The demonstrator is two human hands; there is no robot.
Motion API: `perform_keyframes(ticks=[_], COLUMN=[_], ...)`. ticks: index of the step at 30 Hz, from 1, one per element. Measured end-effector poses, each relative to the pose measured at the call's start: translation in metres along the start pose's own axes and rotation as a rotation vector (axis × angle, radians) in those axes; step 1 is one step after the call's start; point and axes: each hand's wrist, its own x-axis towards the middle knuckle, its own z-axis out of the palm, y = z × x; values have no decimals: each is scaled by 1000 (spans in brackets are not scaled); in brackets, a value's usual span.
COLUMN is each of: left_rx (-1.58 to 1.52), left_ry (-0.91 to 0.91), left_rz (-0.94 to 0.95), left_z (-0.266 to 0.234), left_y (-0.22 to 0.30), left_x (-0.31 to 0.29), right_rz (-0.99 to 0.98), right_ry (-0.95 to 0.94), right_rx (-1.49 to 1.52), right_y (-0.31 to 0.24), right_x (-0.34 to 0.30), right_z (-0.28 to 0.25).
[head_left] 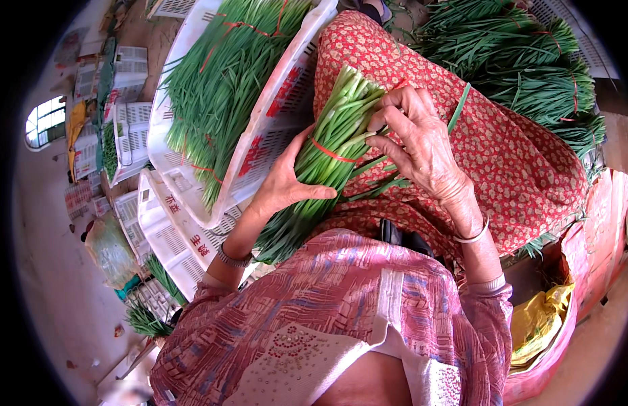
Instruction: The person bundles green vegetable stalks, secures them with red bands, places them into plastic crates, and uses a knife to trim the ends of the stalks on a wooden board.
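A bunch of green chives [327, 162] lies tilted over my lap, its pale cut ends pointing away from me. A red band [334, 153] goes round its middle. My left hand [285, 184] is wrapped about the bunch from the left, thumb across the top just below the band. On the bunch's right side, my right hand [422, 145] has thumb and fingers pinched at the pale end of a chive stalk [362, 138]. Loose leaves [381, 184] stick out beneath the right hand, and one leaf [459, 108] shows beyond it.
A white plastic crate [253, 125] at the left holds banded chives, with another white crate [168, 227] below it. Red floral cloth [503, 162] covers my lap. Several chive bundles [524, 61] lie at the far right. A yellow bag [540, 321] sits at the near right.
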Motion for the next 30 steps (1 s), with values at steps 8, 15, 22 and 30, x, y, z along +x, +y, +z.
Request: perform_keyframes(ticks=[8, 15, 22, 30], left_rx=[315, 278, 403, 281], left_ry=[166, 183, 180, 163], left_rz=[93, 101, 131, 102], left_z=[16, 18, 17, 22], left_y=[1, 0, 4, -3], left_x=[4, 4, 8, 5], right_rz=[49, 287, 188, 15], right_ry=[95, 119, 118, 94], right_rx=[260, 449, 278, -210], right_y=[13, 16, 16, 0], right_x=[0, -4, -4, 16], right_z=[9, 9, -3, -3])
